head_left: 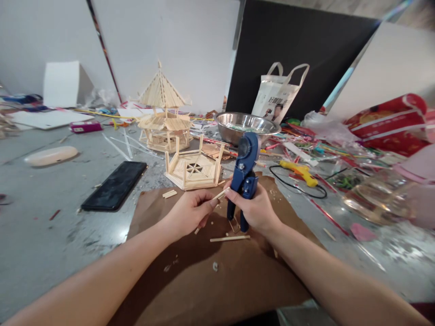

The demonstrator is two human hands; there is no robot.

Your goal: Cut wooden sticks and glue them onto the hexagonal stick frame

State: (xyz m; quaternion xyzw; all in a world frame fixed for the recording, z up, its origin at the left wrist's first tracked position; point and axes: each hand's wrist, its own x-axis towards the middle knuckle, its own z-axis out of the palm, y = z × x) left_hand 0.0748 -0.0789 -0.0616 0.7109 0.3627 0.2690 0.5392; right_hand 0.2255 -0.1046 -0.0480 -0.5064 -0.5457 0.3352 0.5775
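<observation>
Between thumb and fingers, my left hand (194, 209) pinches a thin wooden stick (221, 194) that slants up to the right. My right hand (255, 206) is closed around a dark blue hand cutter (247, 158), its head pointing up and its handles down; its thumb touches the stick's far end. Under the hands, another wooden stick (230, 238) lies on brown paper (190, 280). Short cut pieces (169, 194) rest near the paper's far left edge. Just beyond stands a hexagonal stick base (194, 168) with upright posts.
Behind the base is a stick pavilion model (165, 111). A black phone (114, 185) lies left. A metal bowl (247, 127), a yellow glue gun (299, 173) with its cord, a clear container (377, 197) and a white bag (277, 97) are to the right among scattered straws.
</observation>
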